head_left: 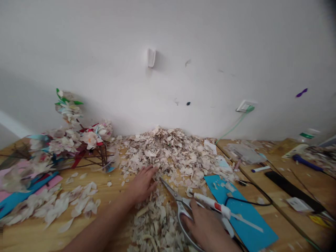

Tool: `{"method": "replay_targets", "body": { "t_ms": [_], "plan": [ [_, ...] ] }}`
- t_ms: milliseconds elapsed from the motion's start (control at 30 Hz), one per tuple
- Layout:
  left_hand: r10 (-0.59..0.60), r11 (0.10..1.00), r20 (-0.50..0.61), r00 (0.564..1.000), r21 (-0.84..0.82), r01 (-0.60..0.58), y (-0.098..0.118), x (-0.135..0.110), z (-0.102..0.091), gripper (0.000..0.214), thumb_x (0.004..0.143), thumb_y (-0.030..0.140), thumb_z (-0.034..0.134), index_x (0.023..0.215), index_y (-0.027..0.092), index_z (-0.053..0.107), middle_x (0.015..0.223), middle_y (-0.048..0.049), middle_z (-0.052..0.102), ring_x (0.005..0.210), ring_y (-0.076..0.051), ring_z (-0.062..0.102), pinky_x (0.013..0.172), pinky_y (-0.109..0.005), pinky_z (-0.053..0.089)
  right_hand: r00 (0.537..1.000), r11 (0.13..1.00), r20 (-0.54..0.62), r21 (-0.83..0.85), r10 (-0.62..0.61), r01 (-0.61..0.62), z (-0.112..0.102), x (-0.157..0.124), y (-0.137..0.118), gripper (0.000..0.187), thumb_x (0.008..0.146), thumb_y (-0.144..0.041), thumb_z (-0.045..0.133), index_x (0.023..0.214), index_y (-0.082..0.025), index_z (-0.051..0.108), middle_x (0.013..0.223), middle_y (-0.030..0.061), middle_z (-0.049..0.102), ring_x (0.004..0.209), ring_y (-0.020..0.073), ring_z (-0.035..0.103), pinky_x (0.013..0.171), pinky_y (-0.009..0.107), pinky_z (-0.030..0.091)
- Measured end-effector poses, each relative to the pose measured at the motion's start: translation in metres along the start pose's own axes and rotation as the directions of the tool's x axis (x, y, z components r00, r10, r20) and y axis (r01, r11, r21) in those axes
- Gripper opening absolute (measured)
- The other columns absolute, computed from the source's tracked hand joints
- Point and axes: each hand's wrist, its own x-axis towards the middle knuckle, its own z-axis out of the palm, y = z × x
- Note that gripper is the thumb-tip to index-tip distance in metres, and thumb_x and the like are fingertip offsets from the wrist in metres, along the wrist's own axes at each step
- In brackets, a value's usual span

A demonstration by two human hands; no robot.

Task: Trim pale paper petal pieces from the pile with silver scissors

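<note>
A large heap of pale cut petal pieces covers the middle of the wooden table, with a second heap nearer me. My left hand lies palm down with its fingers apart, touching the edge of the far heap. My right hand closes over the looped handle of silver scissors, whose blades point up and left toward the heap. Next to that hand lies a white-and-red hot glue pen with a black cord, resting over a blue card. The hand hides part of the scissors' handle.
Artificial blossom branches stand at the left, above pink and blue paper and loose petals. To the right lie a white marker, a black strip and a purple-handled tool. A white wall rises behind the table.
</note>
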Motion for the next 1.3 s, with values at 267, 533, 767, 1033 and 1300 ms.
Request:
{"method": "replay_targets", "body": {
  "t_ms": [267, 533, 767, 1033, 1300],
  "plan": [
    [-0.101, 0.995, -0.033, 0.994, -0.026, 0.1, -0.001, -0.013, -0.007, 0.036, 0.08, 0.024, 0.038, 0.116, 0.019, 0.039, 0.08, -0.0033, 0.065, 0.097, -0.02, 0.055, 0.094, -0.04, 0.034, 0.997, 0.993, 0.055, 0.104, -0.053, 0.047, 0.001, -0.019, 0.02, 0.024, 0.074, -0.034, 0.043, 0.088, -0.017, 0.055, 0.089, 0.0142, 0.067, 0.086, 0.0326, 0.06, 0.069, 0.038, 0.042],
    [-0.164, 0.981, -0.019, 0.986, -0.107, 0.162, 0.003, -0.009, -0.008, 0.059, 0.062, 0.005, 0.04, 0.12, 0.018, 0.035, 0.109, -0.0069, 0.058, 0.103, -0.02, 0.052, 0.09, -0.037, 0.038, 0.997, 1.0, -0.076, 0.027, -0.012, 0.014, -0.002, 0.006, -0.008, 0.026, 0.079, -0.039, 0.037, 0.09, -0.019, 0.05, 0.081, 0.0143, 0.069, 0.076, 0.0348, 0.063, 0.059, 0.038, 0.042],
    [-0.057, 0.957, 0.153, 0.987, -0.273, 0.097, 0.014, -0.024, -0.009, 0.064, 0.063, 0.004, 0.038, 0.125, 0.021, 0.033, 0.085, 0.0003, 0.067, 0.089, -0.014, 0.059, 0.083, -0.03, 0.044, 0.997, 0.999, -0.075, 0.051, -0.017, 0.021, 0.002, 0.009, -0.001, 0.024, 0.08, -0.039, 0.036, 0.089, -0.02, 0.047, 0.08, 0.0128, 0.069, 0.073, 0.0312, 0.065, 0.059, 0.035, 0.042],
    [-0.345, 0.876, -0.063, 0.936, -0.379, 0.297, -0.012, -0.035, -0.036, 0.05, 0.076, 0.018, 0.035, 0.126, 0.02, 0.029, 0.11, -0.0075, 0.061, 0.103, -0.02, 0.054, 0.09, -0.041, 0.038, 0.998, 0.999, -0.058, 0.047, -0.003, 0.005, 0.005, 0.004, 0.001, 0.025, 0.08, -0.041, 0.036, 0.087, -0.02, 0.046, 0.079, 0.0132, 0.069, 0.076, 0.0323, 0.064, 0.06, 0.035, 0.041],
    [-0.427, 0.883, -0.288, 0.857, -0.337, 0.326, -0.038, -0.055, -0.047, 0.059, 0.077, 0.02, 0.034, 0.13, 0.016, 0.01, 0.123, -0.0154, 0.049, 0.114, -0.019, 0.047, 0.086, -0.036, 0.042, 0.998, 0.998, -0.028, -0.021, -0.059, 0.058, -0.008, -0.002, -0.026, 0.022, 0.078, -0.035, 0.044, 0.09, -0.018, 0.053, 0.086, 0.0104, 0.069, 0.084, 0.0266, 0.062, 0.065, 0.029, 0.04]
  ]
}}
